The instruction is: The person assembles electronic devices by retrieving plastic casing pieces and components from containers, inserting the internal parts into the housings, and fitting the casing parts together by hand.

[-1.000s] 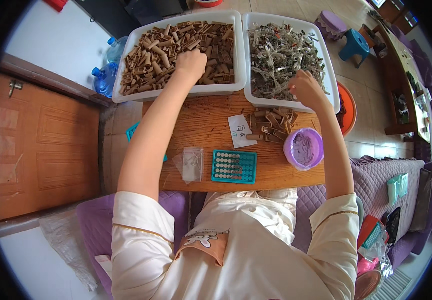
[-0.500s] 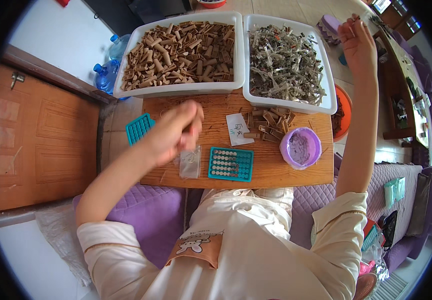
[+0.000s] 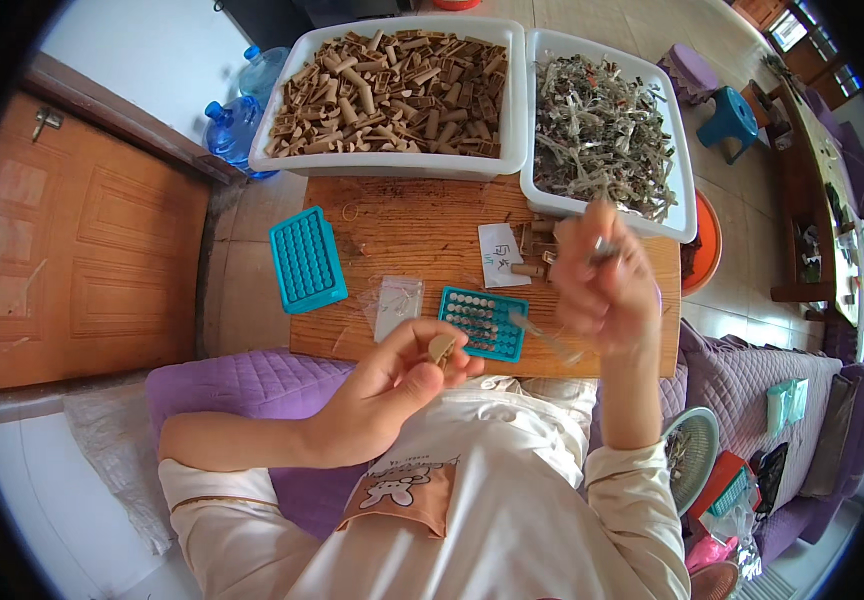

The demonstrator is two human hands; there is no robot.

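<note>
With my left hand [image 3: 392, 380] pinched on a short tan tube [image 3: 441, 348] just below the teal hole tray [image 3: 483, 322] and my right hand [image 3: 602, 285] nipping a thin metal piece [image 3: 604, 246] above its right end, I'd best bring them together squarely.

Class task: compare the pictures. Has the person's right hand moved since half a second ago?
Yes. The right hand has come down from beyond the right tub's far corner toward the person, and is now over the table's right end.
</note>
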